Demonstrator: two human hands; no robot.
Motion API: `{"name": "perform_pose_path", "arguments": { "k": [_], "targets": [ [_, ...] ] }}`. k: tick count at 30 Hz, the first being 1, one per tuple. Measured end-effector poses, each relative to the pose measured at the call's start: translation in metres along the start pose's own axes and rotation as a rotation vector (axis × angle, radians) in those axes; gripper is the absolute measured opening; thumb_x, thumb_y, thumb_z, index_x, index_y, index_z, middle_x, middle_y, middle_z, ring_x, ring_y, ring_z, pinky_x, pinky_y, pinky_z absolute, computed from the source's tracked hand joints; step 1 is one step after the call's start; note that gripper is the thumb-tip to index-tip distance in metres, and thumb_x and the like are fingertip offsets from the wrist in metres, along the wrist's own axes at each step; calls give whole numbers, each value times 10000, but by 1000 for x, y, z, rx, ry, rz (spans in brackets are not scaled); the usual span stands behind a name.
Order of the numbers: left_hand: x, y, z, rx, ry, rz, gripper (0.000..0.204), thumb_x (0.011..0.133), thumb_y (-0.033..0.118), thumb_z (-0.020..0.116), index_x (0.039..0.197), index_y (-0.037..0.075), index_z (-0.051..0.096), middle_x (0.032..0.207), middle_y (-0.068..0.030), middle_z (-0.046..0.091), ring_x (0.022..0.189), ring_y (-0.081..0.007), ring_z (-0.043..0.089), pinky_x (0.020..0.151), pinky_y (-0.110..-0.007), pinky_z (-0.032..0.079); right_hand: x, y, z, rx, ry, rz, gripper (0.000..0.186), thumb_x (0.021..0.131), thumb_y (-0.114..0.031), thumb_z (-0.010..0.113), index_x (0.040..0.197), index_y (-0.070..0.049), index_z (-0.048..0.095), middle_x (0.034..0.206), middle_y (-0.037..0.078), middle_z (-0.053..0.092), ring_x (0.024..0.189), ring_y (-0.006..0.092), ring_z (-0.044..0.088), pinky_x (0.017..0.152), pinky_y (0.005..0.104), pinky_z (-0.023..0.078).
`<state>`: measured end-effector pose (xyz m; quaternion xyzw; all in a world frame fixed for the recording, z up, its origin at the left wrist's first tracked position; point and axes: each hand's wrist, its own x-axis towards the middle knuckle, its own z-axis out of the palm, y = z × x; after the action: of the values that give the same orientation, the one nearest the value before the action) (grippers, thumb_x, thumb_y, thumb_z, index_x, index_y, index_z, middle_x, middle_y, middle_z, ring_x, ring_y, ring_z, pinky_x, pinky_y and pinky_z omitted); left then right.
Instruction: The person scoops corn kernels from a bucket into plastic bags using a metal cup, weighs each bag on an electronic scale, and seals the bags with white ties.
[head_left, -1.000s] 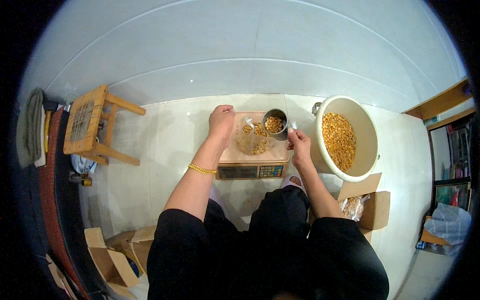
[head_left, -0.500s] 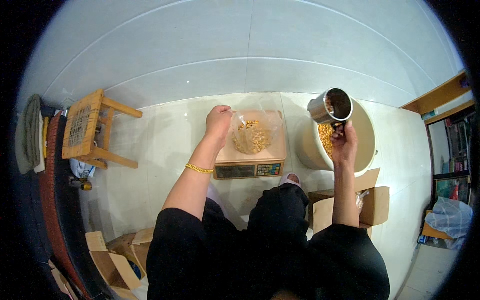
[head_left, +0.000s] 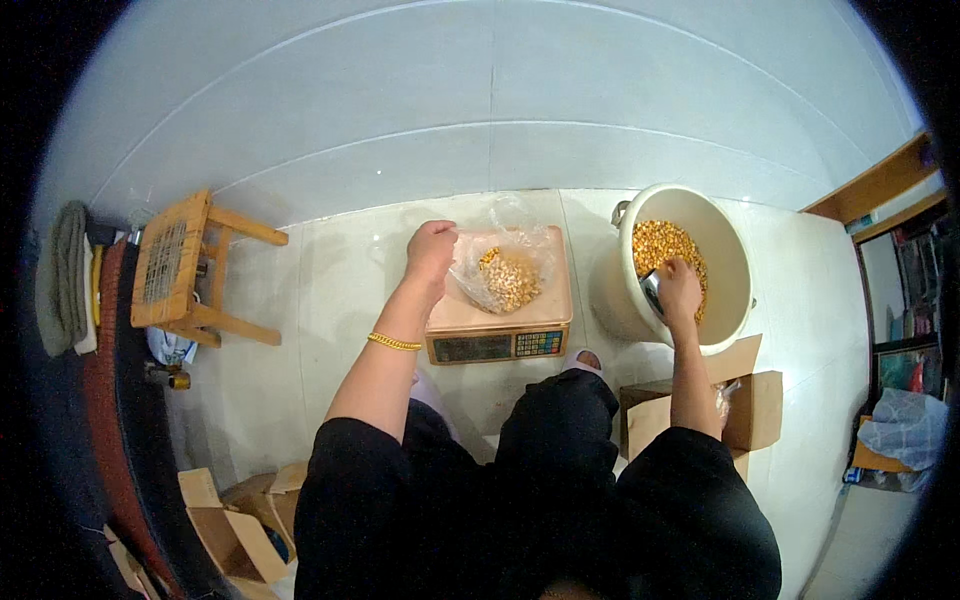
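My left hand (head_left: 432,250) is closed on the rim of a clear plastic bag (head_left: 467,272), keeping its mouth up. Corn kernels (head_left: 515,284) lie in the bottom of the bag, which rests on the pinkish platform of a digital scale (head_left: 470,316). On the right stands a large cream bucket (head_left: 735,240) partly filled with yellow corn kernels (head_left: 668,244). Inside it, my right hand (head_left: 681,291) grips a metal mug (head_left: 652,291) down at the kernels; most of the mug is hidden by the hand and the bucket's near wall.
An open cardboard box (head_left: 752,410) stands just below the bucket, near my right forearm. A wooden stool (head_left: 190,270) is at the left, with another open carton (head_left: 235,540) at lower left. The pale wall (head_left: 400,90) rises behind the scale. Shelving (head_left: 905,290) lines the right side.
My right hand has lowered the mug from above the bucket's left rim down into the corn. My left hand stays at the bag, whose mouth has shifted slightly.
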<state>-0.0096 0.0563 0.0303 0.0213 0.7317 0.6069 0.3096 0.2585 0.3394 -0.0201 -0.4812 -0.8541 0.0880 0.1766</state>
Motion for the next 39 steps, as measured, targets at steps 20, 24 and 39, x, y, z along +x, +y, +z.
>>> {"name": "perform_pose_path", "arguments": {
  "k": [20,24,39],
  "targets": [
    [92,-129,-14,776,233,276,508,777,245,665,1189,-5,503,1139,-231,555,1071,-295,540,920,-386,424,-20,-183,131,237,-542,-504,581,788,-229,630,1270,3,405,1169,194,541,1102,366,482,912,426,439],
    [97,-166,-15,431,94,-12,434,801,232,659,1130,-22,534,985,-130,628,956,-177,577,827,-340,449,-27,-162,129,191,-543,-464,405,785,-197,630,1128,-4,536,950,163,625,946,315,554,797,417,470],
    [29,-36,-5,-204,-294,135,133,922,134,499,914,34,585,808,-20,552,766,-118,499,800,-296,426,-8,-131,66,265,-664,-307,249,761,-237,689,926,-70,606,764,131,643,757,272,623,657,328,438]
  ]
}}
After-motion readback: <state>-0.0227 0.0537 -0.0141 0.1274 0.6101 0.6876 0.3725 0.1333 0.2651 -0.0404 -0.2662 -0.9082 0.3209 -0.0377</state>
